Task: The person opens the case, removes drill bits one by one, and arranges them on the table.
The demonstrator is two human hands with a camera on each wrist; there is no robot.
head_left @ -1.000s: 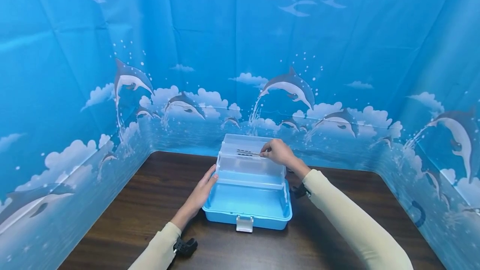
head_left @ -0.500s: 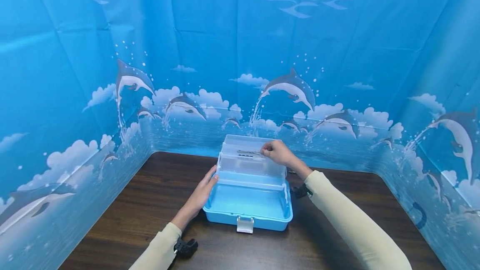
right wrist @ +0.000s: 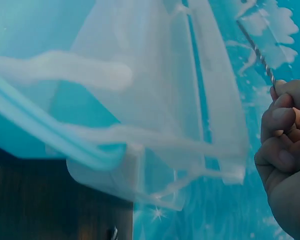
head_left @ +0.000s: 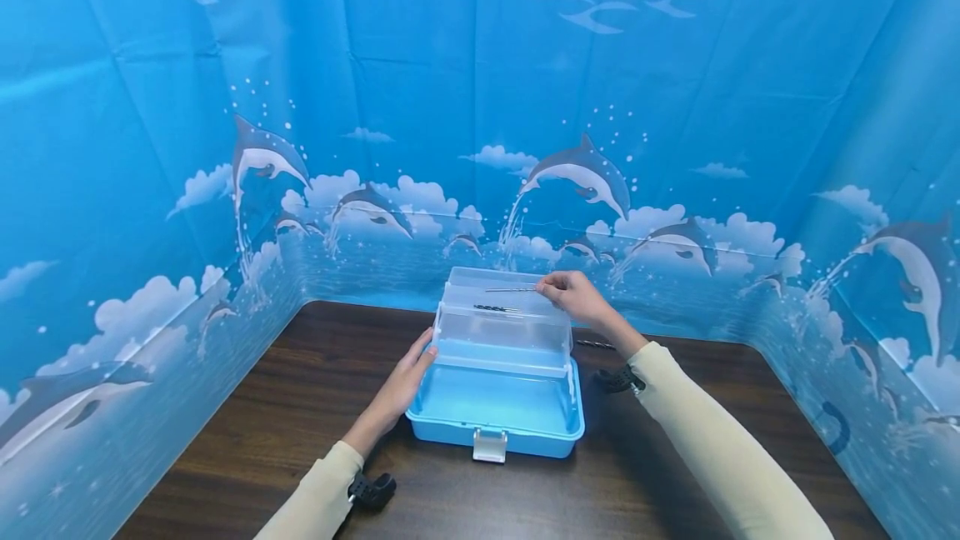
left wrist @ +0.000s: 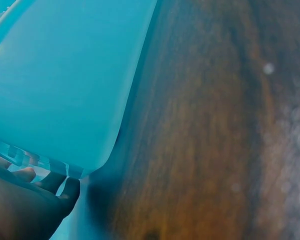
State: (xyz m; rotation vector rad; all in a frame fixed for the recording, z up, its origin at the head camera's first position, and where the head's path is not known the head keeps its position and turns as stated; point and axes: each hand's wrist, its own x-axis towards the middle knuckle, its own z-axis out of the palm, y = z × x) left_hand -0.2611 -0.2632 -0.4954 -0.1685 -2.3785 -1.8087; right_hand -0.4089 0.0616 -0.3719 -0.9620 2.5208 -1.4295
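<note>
The toolbox [head_left: 495, 419] has a light blue base, and its clear trays are raised at the back. My right hand [head_left: 573, 297] pinches a thin metal drill bit [head_left: 512, 290] by one end, holding it above the upper tray. In the right wrist view this drill bit [right wrist: 260, 59] juts from between thumb and forefinger, its twisted flutes showing. Darker drill bits [head_left: 497, 309] lie in the tray just below. My left hand [head_left: 397, 390] rests along the toolbox's left side, its fingers nearly straight. The left wrist view has its fingertips [left wrist: 70, 190] against the box's back corner.
Another drill bit [head_left: 596, 344] lies on the dark wooden table [head_left: 300, 407] right of the toolbox, partly behind my right wrist. A white latch [head_left: 490, 446] hangs at the box's front. A blue dolphin-print curtain [head_left: 420, 107] surrounds the table.
My right hand has moved up and to the right, lifting the pinched drill bit away from those in the tray. The left hand and the toolbox have stayed in place.
</note>
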